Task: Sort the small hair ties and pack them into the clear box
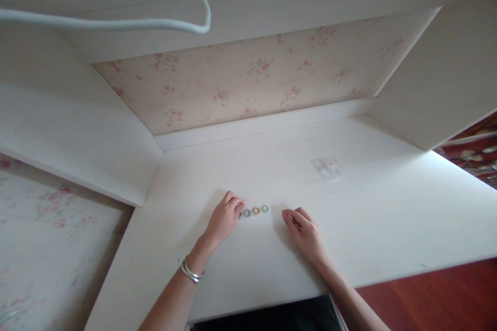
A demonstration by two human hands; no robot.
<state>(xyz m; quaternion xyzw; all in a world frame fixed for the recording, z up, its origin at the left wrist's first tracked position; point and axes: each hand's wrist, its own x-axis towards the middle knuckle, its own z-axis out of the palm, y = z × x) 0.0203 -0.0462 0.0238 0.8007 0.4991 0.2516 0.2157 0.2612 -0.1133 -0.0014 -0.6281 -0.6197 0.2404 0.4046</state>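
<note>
A short row of small rings lies on the white desk: a grey ring, a yellow ring and a green ring. My left hand, silver bangles on its wrist, rests at the row's left end with curled fingers pinched near or on a ring that I cannot make out. My right hand lies on the desk to the right of the rings, fingers loosely bent, holding nothing visible.
A small clear plastic bag lies farther back on the desk. White side panels and a floral back wall enclose the desk. A white cable hangs overhead. Red-brown floor shows at the lower right.
</note>
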